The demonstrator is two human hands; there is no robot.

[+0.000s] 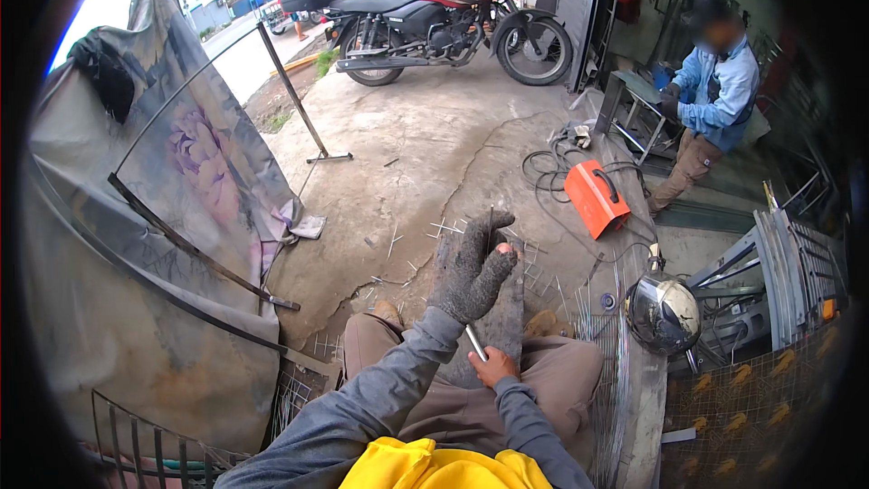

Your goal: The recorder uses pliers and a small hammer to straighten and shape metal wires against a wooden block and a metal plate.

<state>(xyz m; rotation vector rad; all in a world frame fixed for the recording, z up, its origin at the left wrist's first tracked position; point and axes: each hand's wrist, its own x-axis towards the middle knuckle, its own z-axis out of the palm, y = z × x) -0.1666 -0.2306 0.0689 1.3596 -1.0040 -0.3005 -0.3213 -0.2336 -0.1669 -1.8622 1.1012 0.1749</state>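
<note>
My left hand wears a dark grey knit glove with a thumb tip showing through. It is raised over a worn grey board between my legs. Its fingers curl toward the thumb, and a thin dark piece sticks up beside them; what they hold is mostly hidden. Below it, my bare right hand is closed around a silver metal tube. The tube's upper end runs behind the gloved hand, out of sight. Short cut metal rods lie around the board's far end.
Long thin rods lie right of my knee, by a welding helmet. An orange welding machine with cables stands beyond, near a person at a metal frame. A draped cloth hangs left; a motorcycle is parked ahead.
</note>
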